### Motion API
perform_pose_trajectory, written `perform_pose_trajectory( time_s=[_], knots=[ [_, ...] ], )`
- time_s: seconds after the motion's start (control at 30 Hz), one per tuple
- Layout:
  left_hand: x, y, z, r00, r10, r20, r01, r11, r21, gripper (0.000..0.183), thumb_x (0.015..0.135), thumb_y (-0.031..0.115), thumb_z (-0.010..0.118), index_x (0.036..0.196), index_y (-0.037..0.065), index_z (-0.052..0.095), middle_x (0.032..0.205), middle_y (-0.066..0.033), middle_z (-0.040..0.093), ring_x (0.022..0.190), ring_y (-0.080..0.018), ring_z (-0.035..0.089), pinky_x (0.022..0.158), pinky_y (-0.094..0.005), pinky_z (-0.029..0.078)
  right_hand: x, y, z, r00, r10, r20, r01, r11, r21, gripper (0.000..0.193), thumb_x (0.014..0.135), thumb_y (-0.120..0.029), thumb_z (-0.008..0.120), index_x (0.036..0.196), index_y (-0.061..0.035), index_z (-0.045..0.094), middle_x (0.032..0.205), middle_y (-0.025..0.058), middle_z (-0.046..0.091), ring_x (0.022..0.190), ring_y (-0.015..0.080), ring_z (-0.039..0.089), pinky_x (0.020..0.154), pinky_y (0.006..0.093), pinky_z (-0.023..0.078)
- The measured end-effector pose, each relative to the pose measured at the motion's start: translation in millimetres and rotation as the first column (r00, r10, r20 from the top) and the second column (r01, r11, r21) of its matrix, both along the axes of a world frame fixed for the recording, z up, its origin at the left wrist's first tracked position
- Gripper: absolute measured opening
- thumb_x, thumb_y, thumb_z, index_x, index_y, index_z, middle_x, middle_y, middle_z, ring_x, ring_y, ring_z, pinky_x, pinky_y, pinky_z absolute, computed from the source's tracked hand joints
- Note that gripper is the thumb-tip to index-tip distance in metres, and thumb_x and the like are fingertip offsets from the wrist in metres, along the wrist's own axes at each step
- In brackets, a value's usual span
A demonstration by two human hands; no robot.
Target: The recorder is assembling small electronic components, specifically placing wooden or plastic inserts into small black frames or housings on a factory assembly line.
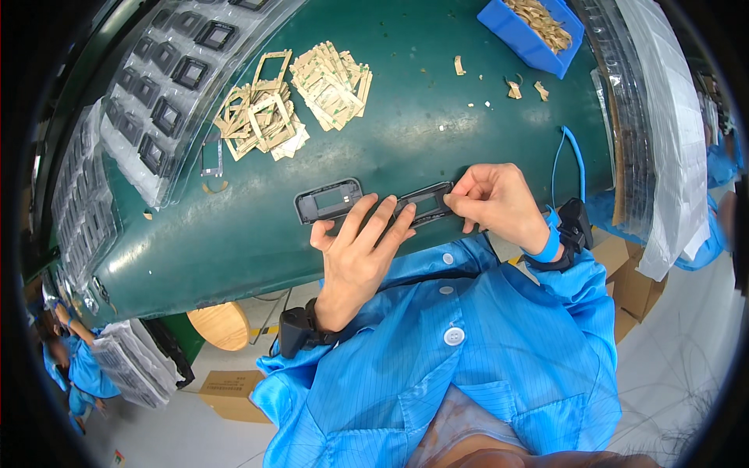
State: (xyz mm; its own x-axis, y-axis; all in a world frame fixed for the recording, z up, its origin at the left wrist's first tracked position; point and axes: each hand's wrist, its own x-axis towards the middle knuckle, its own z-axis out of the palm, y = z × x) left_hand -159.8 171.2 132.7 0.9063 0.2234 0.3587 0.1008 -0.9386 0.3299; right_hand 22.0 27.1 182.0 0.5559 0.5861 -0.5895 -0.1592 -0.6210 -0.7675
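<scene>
My left hand lies spread over the near side of two black plastic pieces, its fingertips resting on them. One is a rectangular plastic frame with a long window, lying slightly tilted in front of me. To its left is a rounded dark housing with a recessed inside, near my left thumb and index finger. At the frame's right end, my right hand is closed, thumb and index finger pinched together. Whatever may be between those fingertips is too small or hidden to tell.
Two piles of tan adhesive frames lie beyond the hands. Clear trays of black frames stand at left. A blue bin of tan scraps sits far right, by stacked trays. A blue cord lies near my right wrist.
</scene>
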Motion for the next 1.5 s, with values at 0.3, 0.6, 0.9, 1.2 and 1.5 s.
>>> perform_pose_trajectory(
  time_s=[0.3,0.6,0.9,1.2,1.5],
  knots=[
    [0.9,0.6,1.8,1.000,-0.013,-0.018,0.013,1.000,0.000,0.039,0.078,0.030,0.081,0.116,0.024,0.075,0.114,0.0060,0.069,0.110,-0.0153,0.061,0.093,-0.0397,0.025,4.5,-1.0,1.3,0.998,0.018,-0.054,-0.019,1.000,-0.015,0.017,0.083,-0.011,0.074,0.078,0.0035,0.068,0.063,0.0065,0.067,0.053,0.0110,0.066,0.046,0.0229,0.048],
    [1.7,0.5,2.6,1.000,-0.009,0.000,0.009,0.999,-0.044,0.039,0.075,0.028,0.083,0.113,0.023,0.076,0.114,0.0050,0.069,0.110,-0.0166,0.061,0.094,-0.0394,0.026,11.8,-15.0,-2.6,0.997,-0.057,-0.059,0.062,0.994,0.090,0.014,0.088,-0.010,0.073,0.086,0.0023,0.068,0.064,0.0043,0.067,0.056,0.0085,0.064,0.047,0.0242,0.048],
    [2.5,-0.7,6.2,1.000,0.006,-0.007,-0.007,0.993,-0.114,0.040,0.076,0.032,0.083,0.114,0.023,0.077,0.113,0.0045,0.069,0.109,-0.0173,0.061,0.095,-0.0384,0.026,-7.6,-24.3,-24.8,0.409,0.127,0.903,-0.468,0.879,0.088,0.046,0.079,-0.016,0.079,0.125,-0.0125,0.071,0.089,0.0036,0.062,0.069,0.0203,0.058,0.057,0.0316,0.050],
    [3.0,-3.2,0.4,0.999,0.039,0.029,-0.035,0.993,-0.112,0.038,0.076,0.032,0.083,0.112,0.023,0.077,0.111,0.0056,0.070,0.109,-0.0162,0.061,0.094,-0.0373,0.025,-8.4,-25.3,-26.0,0.314,0.200,0.928,-0.530,0.848,-0.004,0.051,0.076,-0.025,0.081,0.124,-0.0122,0.071,0.090,0.0036,0.060,0.074,0.0190,0.056,0.059,0.0317,0.050],
    [4.0,-0.8,-0.6,0.997,0.045,0.056,-0.037,0.989,-0.141,0.035,0.074,0.033,0.082,0.108,0.025,0.075,0.109,0.0070,0.069,0.108,-0.0132,0.062,0.090,-0.0378,0.025,-6.1,-18.6,-18.5,0.595,0.204,0.777,-0.396,0.916,0.062,0.041,0.070,-0.028,0.085,0.110,-0.0183,0.079,0.084,0.0006,0.059,0.072,0.0176,0.056,0.058,0.0315,0.047]
  ],
)
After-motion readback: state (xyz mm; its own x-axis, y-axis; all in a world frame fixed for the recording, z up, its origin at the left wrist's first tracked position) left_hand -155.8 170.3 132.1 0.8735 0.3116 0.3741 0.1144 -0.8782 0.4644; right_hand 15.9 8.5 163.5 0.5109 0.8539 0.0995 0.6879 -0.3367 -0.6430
